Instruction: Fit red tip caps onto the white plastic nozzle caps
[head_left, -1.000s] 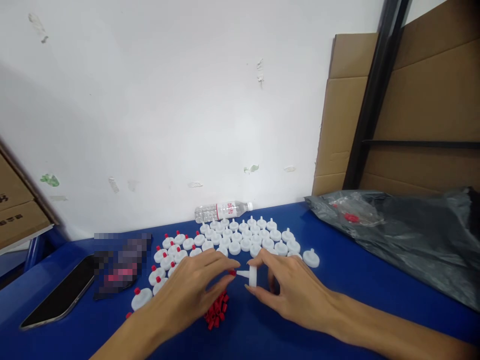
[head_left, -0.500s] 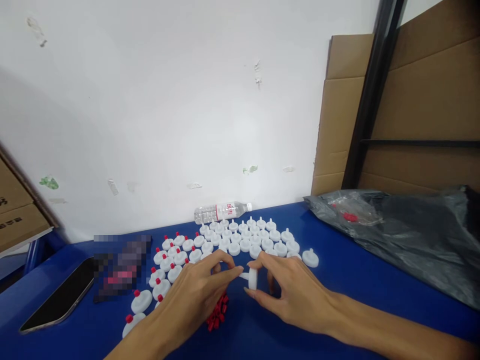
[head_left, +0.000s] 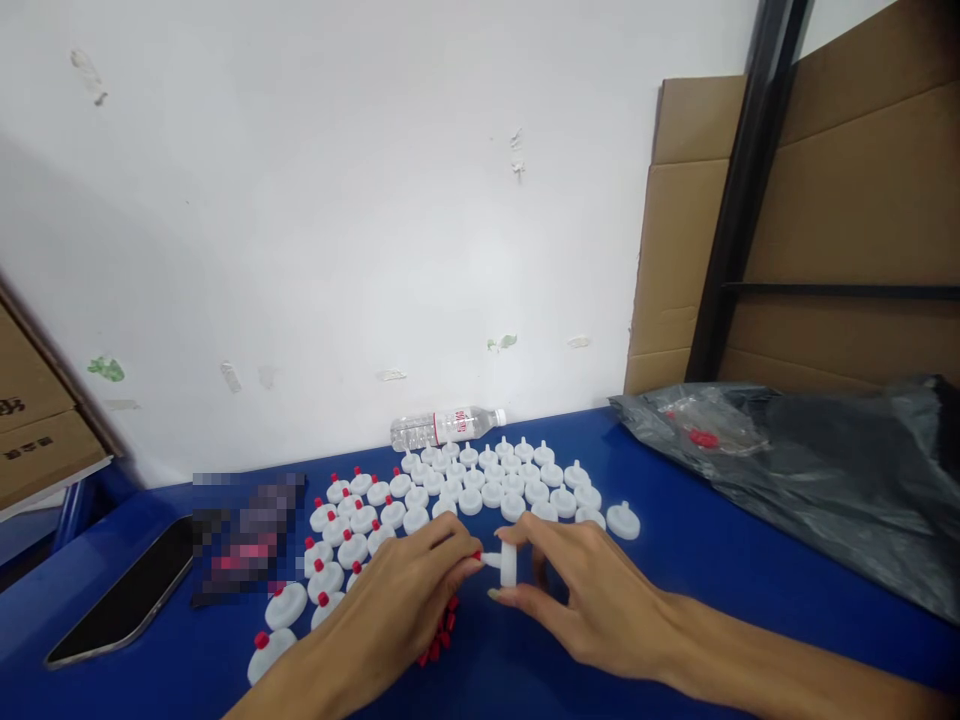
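Between the fingertips of my right hand (head_left: 592, 585) is a white nozzle cap (head_left: 509, 565), a round disc turned on edge with its spout pointing left. My left hand (head_left: 420, 580) pinches a small red tip cap (head_left: 477, 555) at the end of that spout. Below my left hand lies a pile of loose red tip caps (head_left: 448, 625), partly hidden by the hand. On the left stand several white nozzle caps with red tips (head_left: 326, 578). Farther back are many white nozzle caps with bare spouts (head_left: 491, 492).
A clear plastic bottle (head_left: 420, 432) lies against the wall. At the left are a phone (head_left: 124, 595) and a dark, blurred packet (head_left: 255, 530). A grey plastic bag (head_left: 825, 470) covers the right side of the blue table (head_left: 720, 580), with cardboard (head_left: 675, 250) behind.
My left fingers have closed in on the spout of the held nozzle cap, and a red tip cap now shows at its end. The view has shifted slightly.
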